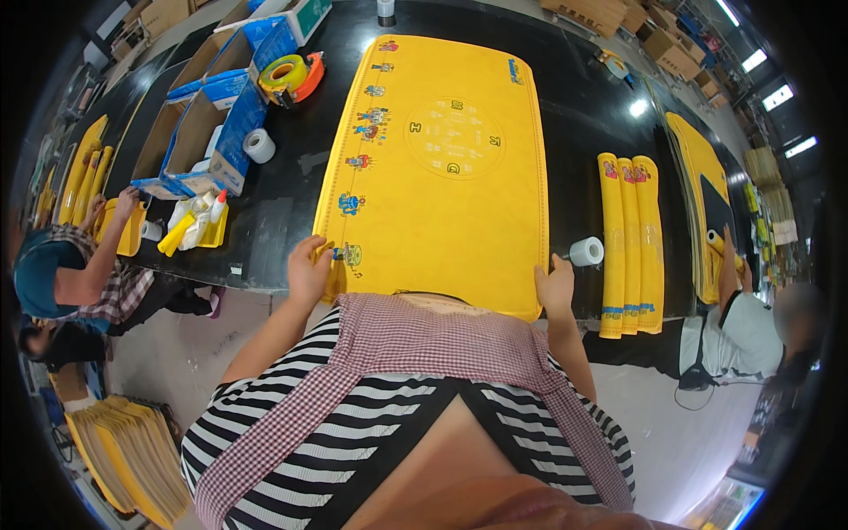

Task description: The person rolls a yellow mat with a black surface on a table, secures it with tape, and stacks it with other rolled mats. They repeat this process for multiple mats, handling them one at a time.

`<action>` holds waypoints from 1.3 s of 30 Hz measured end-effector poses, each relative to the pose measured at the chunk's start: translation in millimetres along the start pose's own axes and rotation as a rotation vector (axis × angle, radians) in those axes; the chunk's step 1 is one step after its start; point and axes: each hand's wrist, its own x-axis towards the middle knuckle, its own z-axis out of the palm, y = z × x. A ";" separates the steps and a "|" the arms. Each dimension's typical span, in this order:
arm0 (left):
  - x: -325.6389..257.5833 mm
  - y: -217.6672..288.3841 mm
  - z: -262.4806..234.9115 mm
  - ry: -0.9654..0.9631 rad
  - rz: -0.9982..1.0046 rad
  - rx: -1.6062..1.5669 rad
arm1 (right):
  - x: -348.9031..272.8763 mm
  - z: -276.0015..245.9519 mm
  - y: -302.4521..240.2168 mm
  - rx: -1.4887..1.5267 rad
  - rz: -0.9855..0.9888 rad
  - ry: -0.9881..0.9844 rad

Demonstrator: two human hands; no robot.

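Observation:
A large yellow printed mat (459,230) lies flat in front of me, with small cartoon figures down its left side and a round design in the upper middle. Its near edge reaches my checked apron. At the near left edge, my left hand (308,270) is closed on the mat, fingertips by the lowest figure. My right hand (555,286) grips the opposite edge near the front corner, its fingers partly hidden. Close beside that hand sits a roll of clear tape (586,252). Three rolled yellow mats (631,247) lie side by side farther right.
Blue-and-brown cardboard boxes (203,132) stand on the black table (305,177) at left. Near them are a tape dispenser (296,79), a white tape roll (259,146) and a yellow tray (215,231) with bottles. Co-workers sit at left (79,274) and right (746,327), beside more mats (698,177).

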 end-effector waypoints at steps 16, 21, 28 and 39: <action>30.0 173.8 42.9 -0.570 0.295 -0.123 | 10.6 -52.5 -186.4 0.980 -0.092 -0.561; 18.7 197.5 85.3 -0.685 0.530 -0.166 | 80.5 -65.5 -220.7 0.609 -0.063 -0.668; 34.3 91.0 82.7 -0.411 0.440 -0.472 | 95.6 45.4 -190.9 0.851 -0.206 -0.476; 64.6 108.7 64.5 -0.488 0.297 0.695 | 170.2 54.6 -166.4 0.284 -0.252 -0.309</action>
